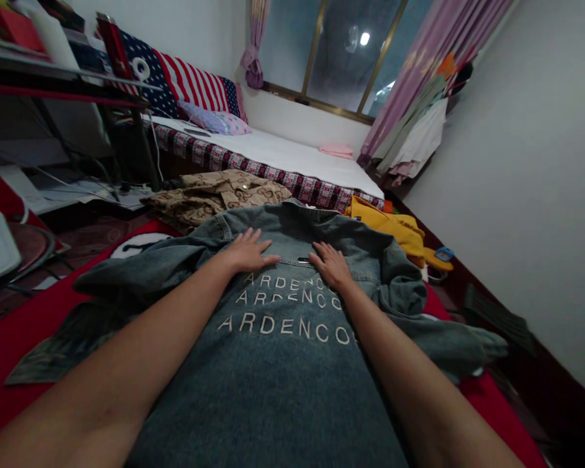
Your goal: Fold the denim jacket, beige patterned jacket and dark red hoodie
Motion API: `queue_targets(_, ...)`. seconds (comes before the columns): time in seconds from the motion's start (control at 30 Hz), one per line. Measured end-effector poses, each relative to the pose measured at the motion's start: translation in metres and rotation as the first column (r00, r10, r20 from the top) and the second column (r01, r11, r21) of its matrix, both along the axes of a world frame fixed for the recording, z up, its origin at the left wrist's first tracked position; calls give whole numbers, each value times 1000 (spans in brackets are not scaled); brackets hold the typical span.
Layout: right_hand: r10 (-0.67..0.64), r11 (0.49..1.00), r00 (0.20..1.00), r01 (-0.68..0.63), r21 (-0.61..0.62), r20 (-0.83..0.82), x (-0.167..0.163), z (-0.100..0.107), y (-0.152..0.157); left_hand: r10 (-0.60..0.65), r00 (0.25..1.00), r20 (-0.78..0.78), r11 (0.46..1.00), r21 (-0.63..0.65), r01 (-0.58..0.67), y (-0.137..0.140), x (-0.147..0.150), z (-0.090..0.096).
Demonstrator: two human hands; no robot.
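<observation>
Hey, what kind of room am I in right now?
Most likely a bedroom. A low white-sheeted bed sits under a window with pink curtains, clothes hang on the wall, and both hands, left hand and right hand, rest flat on a blue denim jacket.

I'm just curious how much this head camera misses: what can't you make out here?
- Denim jacket: the head view's bottom edge cuts off its hem; the forearms cover parts of its lettering.
- Left hand and right hand: palms pressed flat against the cloth, undersides hidden.
- Yellow garment: partly hidden behind the jacket.
- Shelf items: cut off by the top-left corner.
</observation>
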State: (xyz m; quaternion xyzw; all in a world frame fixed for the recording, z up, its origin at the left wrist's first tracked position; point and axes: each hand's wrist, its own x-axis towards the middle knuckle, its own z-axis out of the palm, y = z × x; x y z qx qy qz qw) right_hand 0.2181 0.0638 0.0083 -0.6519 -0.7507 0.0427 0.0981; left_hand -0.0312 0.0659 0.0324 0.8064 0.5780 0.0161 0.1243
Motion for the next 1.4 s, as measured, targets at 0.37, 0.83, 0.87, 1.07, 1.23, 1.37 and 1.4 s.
queue_targets(0.37,-258,960,961,266,-83,97,-22,10,-36,105,979,-175,994,58,-96,-4,20,9)
queue_targets(0.83,-173,972,978,189,-138,116,1,6,-138,130,989,-75,948,302,-102,-110,28,-17)
queue_targets(0.87,-176,974,978,190,-124,110,1,5,-141,123,990,-74,949,302,-96,-115,25,-19)
queue_targets(1.07,-179,984,983,179,10,44,0,-1,-151,108,994,31,944,309,-113,-127,17,-30)
queue_targets(1.23,-116,989,990,107,104,83,7,4,-152,119,992,45,932,339,-127,-126,18,-29)
queue_targets(1.37,71,977,931,-137,162,359,51,21,-143,123,992,28,933,336,-125,-126,20,-31)
queue_targets(1.4,34,980,913,-110,167,406,66,23,-138,124,992,25,934,335,-125,-126,20,-31)
